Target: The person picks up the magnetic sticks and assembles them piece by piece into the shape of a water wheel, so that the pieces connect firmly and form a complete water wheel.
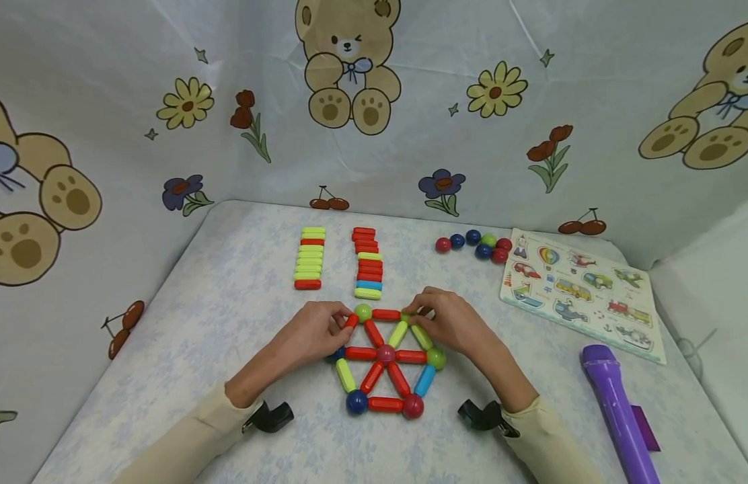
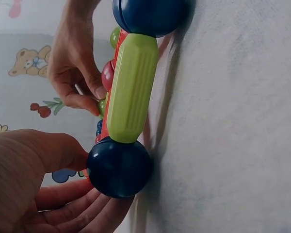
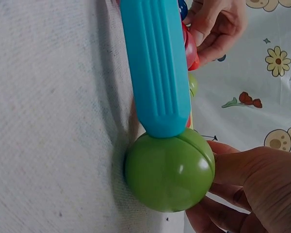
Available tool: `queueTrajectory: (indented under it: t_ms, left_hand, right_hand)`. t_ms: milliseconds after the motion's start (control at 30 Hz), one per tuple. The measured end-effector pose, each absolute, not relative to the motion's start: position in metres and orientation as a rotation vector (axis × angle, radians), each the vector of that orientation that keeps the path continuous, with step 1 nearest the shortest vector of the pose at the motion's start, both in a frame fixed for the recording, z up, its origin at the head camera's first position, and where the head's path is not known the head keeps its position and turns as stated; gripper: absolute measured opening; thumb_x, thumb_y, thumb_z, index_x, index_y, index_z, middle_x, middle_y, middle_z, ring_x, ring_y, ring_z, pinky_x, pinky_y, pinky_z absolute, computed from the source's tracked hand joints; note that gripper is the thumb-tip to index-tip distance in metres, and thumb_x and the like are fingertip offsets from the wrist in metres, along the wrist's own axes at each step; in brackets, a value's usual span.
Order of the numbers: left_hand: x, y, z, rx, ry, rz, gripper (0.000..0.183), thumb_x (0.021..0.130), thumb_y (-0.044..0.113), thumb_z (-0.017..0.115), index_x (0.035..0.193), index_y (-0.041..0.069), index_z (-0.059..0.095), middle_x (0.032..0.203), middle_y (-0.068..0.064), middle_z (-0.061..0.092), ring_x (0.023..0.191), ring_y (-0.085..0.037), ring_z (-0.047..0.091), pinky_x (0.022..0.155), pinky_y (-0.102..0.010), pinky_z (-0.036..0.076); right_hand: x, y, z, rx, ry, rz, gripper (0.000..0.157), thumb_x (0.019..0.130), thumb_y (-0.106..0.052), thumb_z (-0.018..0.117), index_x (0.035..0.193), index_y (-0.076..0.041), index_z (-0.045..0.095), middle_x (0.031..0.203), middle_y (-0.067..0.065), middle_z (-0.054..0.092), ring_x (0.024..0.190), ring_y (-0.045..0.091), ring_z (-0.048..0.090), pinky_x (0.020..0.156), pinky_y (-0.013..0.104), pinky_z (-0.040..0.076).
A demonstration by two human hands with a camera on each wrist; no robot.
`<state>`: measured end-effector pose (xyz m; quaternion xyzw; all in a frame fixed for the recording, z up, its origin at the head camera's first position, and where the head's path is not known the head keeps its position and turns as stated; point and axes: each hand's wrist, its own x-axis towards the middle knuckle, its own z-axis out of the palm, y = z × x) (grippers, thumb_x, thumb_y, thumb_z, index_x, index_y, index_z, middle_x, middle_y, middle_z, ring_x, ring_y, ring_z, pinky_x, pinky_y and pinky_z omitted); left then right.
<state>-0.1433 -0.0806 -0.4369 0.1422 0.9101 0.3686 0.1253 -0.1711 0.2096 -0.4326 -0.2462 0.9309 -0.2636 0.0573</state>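
A flat six-sided figure of magnetic rods and balls lies on the table, spokes meeting at a red centre ball [image 1: 385,354]. My left hand [image 1: 315,331] pinches the red rod [image 1: 352,321] on its upper left side, between a green ball [image 1: 363,312] and a dark blue ball partly hidden by the hand. At the upper right corner, my right hand [image 1: 451,321] grips a green ball [image 2: 102,107], mostly covered by fingers. The left wrist view shows a yellow-green rod [image 2: 132,90] up close. A blue rod [image 3: 157,68] joins another green ball [image 3: 169,171] in the right wrist view.
Two columns of loose rods [image 1: 310,259] [image 1: 368,263] lie beyond the figure. Several loose balls [image 1: 483,251] sit at the back right, beside a picture board [image 1: 582,292]. A purple microphone-shaped toy [image 1: 619,410] lies at the right.
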Motion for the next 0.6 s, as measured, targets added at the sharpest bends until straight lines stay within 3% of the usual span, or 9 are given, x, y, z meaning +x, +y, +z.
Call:
queueTrajectory:
  t_ms: [600]
  left_hand:
    - [-0.1517,-0.0764,-0.4319,0.452,2.659,0.952,0.027,0.091,0.010,0.077,0.117,0.001,0.075,0.081,0.002,0.066,0.064,-0.010,0.058,0.059,-0.025,0.050]
  right_hand:
    - [-0.1713,0.2093,-0.4328,-0.725,2.813,-0.816,0.015,0.097,-0.012,0.082,0.110,-0.018,0.084,0.102,-0.006,0.074,0.094,0.012,0.071,0.081,0.033,0.061]
